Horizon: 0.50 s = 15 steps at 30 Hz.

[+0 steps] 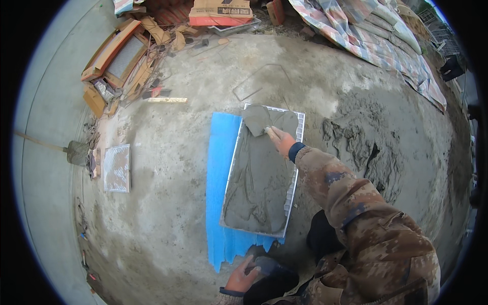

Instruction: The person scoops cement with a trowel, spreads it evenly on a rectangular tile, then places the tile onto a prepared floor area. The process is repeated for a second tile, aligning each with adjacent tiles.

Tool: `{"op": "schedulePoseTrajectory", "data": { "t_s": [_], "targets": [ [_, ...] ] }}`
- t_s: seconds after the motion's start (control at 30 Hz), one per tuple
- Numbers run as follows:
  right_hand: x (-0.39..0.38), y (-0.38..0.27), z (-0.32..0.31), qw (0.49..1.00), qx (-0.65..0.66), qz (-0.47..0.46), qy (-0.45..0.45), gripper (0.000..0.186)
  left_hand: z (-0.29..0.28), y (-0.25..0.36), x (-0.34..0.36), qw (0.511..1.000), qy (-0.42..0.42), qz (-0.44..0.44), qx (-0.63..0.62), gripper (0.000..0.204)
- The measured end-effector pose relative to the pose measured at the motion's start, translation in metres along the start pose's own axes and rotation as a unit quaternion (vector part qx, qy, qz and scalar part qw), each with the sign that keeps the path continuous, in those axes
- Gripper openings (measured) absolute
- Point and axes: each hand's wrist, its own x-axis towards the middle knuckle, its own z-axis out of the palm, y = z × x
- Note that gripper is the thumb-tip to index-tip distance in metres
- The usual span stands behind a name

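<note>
My right hand (283,143) is closed around the handle of a trowel (257,122). Its mortar-coated blade lies against the far end of a layer of wet grey mortar (262,175). That mortar covers a rectangular tile-like slab (300,133) with a white, notched rim. Under the slab, a blue sheet (219,152) sticks out along the left side and the near end, where its edge is ragged. My left hand (243,277) is low, beside my dark-clad knee, thumb and fingers apart, with no object visible in it.
A heap of wet mortar (368,142) spreads on the concrete floor at right. Striped tarpaulin (366,38) covers sacks at far right. Cardboard boxes (221,11) and scraps lie at the back. A smaller pale tile (117,168) and a long-handled shovel (77,153) are at left.
</note>
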Motion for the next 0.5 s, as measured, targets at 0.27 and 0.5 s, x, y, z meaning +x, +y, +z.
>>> {"op": "schedulePoseTrajectory", "data": {
  "t_s": [0.27,0.5],
  "targets": [
    [0.027,-0.039,-0.029,0.998,-0.038,-0.001,0.039,0.053,0.002,-0.010,-0.005,0.999,0.009,-0.011,-0.031,0.069],
    [0.053,-0.048,-0.055,0.987,-0.139,0.078,0.000,0.045,0.000,-0.010,-0.004,0.999,0.011,-0.013,-0.039,0.069]
  ]
}}
